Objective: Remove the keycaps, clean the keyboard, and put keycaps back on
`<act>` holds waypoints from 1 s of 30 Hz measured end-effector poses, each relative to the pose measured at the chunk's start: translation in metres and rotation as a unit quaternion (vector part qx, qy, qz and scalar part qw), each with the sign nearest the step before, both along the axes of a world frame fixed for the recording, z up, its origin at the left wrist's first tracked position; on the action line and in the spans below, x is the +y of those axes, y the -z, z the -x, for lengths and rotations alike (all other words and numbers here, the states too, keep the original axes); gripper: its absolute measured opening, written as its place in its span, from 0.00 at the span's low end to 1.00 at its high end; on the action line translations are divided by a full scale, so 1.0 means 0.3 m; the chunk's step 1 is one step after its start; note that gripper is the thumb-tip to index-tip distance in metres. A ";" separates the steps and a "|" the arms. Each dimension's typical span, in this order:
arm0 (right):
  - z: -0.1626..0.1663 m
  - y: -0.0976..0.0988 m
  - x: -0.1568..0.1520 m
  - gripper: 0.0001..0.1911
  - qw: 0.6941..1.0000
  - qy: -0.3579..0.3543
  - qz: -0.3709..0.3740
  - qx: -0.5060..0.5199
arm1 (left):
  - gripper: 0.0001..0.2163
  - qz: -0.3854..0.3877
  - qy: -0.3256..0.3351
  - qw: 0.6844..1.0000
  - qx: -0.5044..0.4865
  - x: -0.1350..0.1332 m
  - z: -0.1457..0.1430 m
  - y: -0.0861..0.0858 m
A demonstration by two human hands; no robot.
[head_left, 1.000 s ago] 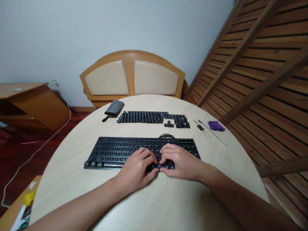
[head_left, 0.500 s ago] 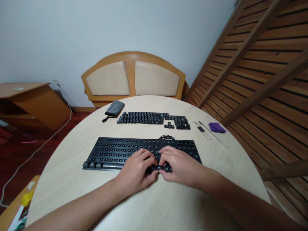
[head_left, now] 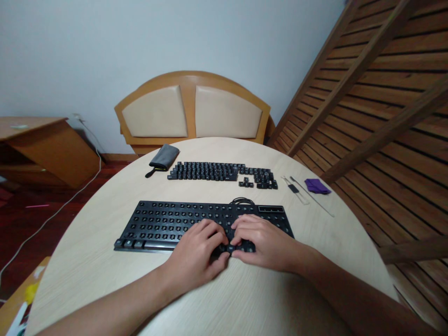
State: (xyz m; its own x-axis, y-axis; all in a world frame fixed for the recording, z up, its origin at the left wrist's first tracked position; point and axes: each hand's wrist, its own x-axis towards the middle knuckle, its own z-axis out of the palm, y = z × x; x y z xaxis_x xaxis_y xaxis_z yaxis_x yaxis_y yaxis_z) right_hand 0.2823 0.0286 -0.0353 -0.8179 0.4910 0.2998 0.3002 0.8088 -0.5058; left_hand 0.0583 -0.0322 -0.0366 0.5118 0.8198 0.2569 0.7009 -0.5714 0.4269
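Observation:
A black keyboard point(head_left: 157, 219) lies on the round table with most of its key switches bare. A few keycaps sit along its bottom row, including the long space bar point(head_left: 161, 244). Over that row, my left hand point(head_left: 203, 249) is curled, its thumb and index fingertip at the left side of a small black keycap point(head_left: 231, 248). My right hand point(head_left: 259, 240) meets the same keycap from the right, thumb below and bent fingers above. Both hands cover part of the keyboard's middle and right. Loose keycaps point(head_left: 206, 171) stand in rows behind the keyboard.
A grey pouch point(head_left: 164, 157) is at the back left of the pale table point(head_left: 105, 275). At the right lie a wire keycap puller point(head_left: 294, 188), a thin rod point(head_left: 313, 196) and a purple cloth point(head_left: 317, 185). The keyboard's coiled cable point(head_left: 242, 200) rests behind it.
The view has shifted slightly. My fingertips have eased a little apart around the keycap, which stays in the bottom row. Nothing else has visibly moved.

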 end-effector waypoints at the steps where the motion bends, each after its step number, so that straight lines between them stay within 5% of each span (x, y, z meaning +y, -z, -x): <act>1: -0.006 -0.001 0.005 0.05 1.000 -0.013 0.007 0.004 | 0.04 -0.001 0.001 1.000 0.002 0.000 0.001 -0.003; 10: -0.027 -0.019 0.047 0.12 0.997 -0.059 0.013 0.052 | 0.04 0.021 -0.030 0.998 0.054 0.009 0.049 -0.040; 15: -0.043 -0.007 0.088 0.11 0.993 0.090 -0.046 0.060 | 0.03 0.025 -0.051 0.995 0.087 0.012 0.073 -0.063; 22: -0.045 0.008 0.215 0.11 0.949 0.285 -0.131 -0.022 | 0.05 0.005 -0.066 0.993 0.097 0.019 0.113 -0.075; 30: 0.033 -0.005 0.351 0.13 0.924 0.329 -0.142 -0.131 | 0.06 0.039 -0.110 0.982 0.146 0.045 0.156 -0.085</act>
